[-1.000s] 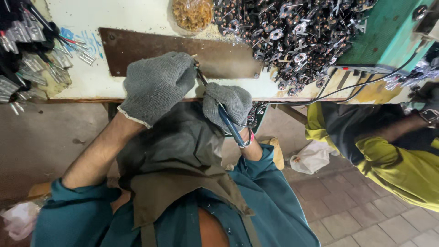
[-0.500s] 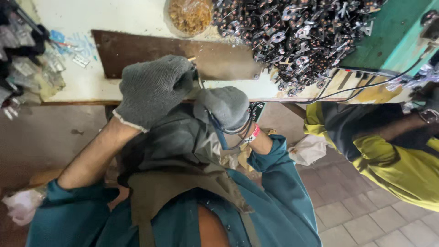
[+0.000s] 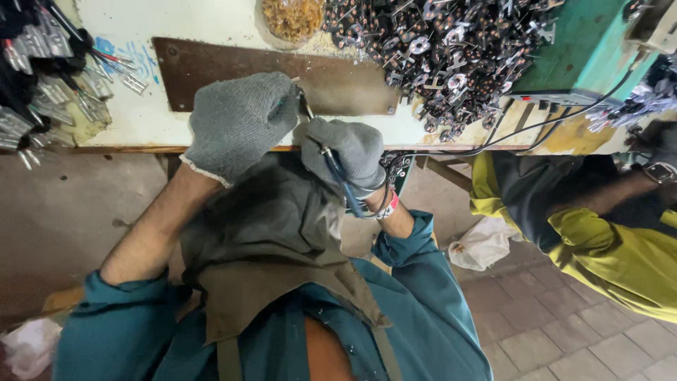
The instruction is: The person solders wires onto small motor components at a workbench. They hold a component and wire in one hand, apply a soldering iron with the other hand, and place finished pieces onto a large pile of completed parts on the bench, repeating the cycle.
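Your gloved left hand [image 3: 240,123] is curled shut around a small metal part [image 3: 302,106] just over the bench edge [image 3: 141,149]; your right hand [image 3: 349,152] grips a blue-handled tool [image 3: 342,183] touching it. Judging by this, hold the part steady and keep the tip square

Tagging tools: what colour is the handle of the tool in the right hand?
Blue handle, gripped in the grey-gloved right hand; head view.
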`<state>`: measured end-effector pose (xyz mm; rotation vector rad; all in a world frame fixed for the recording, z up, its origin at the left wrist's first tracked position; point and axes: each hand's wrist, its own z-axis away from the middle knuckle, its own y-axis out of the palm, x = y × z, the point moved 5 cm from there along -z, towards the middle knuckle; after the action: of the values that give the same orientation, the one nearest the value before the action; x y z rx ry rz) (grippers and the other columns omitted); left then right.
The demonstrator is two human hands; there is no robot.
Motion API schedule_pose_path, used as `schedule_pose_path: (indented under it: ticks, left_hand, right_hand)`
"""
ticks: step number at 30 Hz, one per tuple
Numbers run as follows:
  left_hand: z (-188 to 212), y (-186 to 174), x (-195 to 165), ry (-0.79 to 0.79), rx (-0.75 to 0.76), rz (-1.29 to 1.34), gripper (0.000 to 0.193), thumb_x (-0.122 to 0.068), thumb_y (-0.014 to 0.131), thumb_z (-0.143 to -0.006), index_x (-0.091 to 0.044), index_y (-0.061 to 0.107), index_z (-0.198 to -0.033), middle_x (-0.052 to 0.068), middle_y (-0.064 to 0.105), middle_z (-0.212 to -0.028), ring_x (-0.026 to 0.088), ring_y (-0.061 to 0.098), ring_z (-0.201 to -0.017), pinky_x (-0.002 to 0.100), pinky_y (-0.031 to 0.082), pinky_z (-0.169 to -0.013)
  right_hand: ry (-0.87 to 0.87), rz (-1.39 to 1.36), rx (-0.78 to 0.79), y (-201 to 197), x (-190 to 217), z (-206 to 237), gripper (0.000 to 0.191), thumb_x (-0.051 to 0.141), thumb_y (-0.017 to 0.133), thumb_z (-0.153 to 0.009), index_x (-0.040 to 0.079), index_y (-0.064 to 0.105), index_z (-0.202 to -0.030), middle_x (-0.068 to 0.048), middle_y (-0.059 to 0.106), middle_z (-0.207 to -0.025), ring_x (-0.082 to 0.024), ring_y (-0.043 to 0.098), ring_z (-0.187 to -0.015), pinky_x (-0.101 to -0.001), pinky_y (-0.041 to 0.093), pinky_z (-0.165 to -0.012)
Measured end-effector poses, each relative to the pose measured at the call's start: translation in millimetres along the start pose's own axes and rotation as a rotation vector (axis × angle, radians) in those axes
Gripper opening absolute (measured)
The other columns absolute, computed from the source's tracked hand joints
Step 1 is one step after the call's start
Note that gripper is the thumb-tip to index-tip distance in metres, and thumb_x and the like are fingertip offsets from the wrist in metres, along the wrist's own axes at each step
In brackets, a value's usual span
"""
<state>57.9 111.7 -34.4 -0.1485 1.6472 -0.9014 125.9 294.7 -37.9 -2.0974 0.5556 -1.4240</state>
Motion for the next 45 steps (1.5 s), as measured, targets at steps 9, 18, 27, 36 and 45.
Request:
schedule_pose_path:
  ticks: [9,18,27,36,45]
  left_hand:
    - [-0.8,-1.0,-2.5,-0.023,-0.03,-0.017,0.011,-0.022,0.069,-0.094,-0.013,0.071,-0.1,0.012,0.071,-0.093,0.037,0.069,-0.083,0.049,0.053,-0.069]
    - [-2.9,-7.3,-6.8,0.018,-0.039,0.023,0.011,-0.022,0.072,-0.096,-0.012,0.07,-0.099,0.011,0.07,-0.09,0.036,0.068,-0.083,0.048,0.051,-0.069]
    - [-7.3,-2.6,-3.7,-0.002,-0.037,-0.191,0.011,-0.017,0.073,-0.096,-0.014,0.069,-0.087,0.009,0.067,-0.078,0.031,0.068,-0.072,0.044,0.052,-0.063]
    - [-18.6,-3.3,4.8,-0.076,0.061,-0.06,0.016,-0.024,0.078,-0.083,-0.013,0.067,-0.084,0.01,0.066,-0.072,0.034,0.068,-0.069,0.046,0.05,-0.06]
    - [0.0,-27.6,-23.2,-0.108,-0.232,0.147,0.014,-0.011,0.069,-0.108,-0.001,0.063,-0.101,0.015,0.068,-0.09,0.032,0.069,-0.082,0.041,0.054,-0.072]
  right_hand:
    - [0.582,-0.228,-0.302,-43.5,-6.6,44.9,0.039,0.038,0.051,-0.107,0.011,0.067,-0.13,-0.004,0.061,-0.073,-0.015,0.056,-0.061,-0.0271,0.042,-0.056]
    - [0.558,-0.193,-0.265,-24.9,-11.2,47.5,0.027,0.024,0.056,-0.104,0.011,0.069,-0.124,-0.003,0.065,-0.08,-0.014,0.061,-0.067,-0.0268,0.046,-0.061]
    - [0.854,-0.45,-0.206,-13.8,-3.8,69.9,0.018,0.009,0.061,-0.102,0.01,0.07,-0.117,-0.003,0.069,-0.088,-0.014,0.065,-0.073,-0.0264,0.05,-0.065]
    - [0.153,0.113,0.09,15.9,-6.9,-8.9,0.018,0.01,0.075,-0.09,0.017,0.073,-0.106,-0.02,0.074,-0.103,-0.02,0.068,-0.068,-0.0318,0.051,-0.057]
    - [0.254,-0.312,-0.294,3.6,0.4,-14.2,0.032,-0.003,0.078,-0.094,0.009,0.06,-0.118,-0.011,0.074,-0.112,-0.028,0.077,-0.101,-0.034,0.062,-0.089]
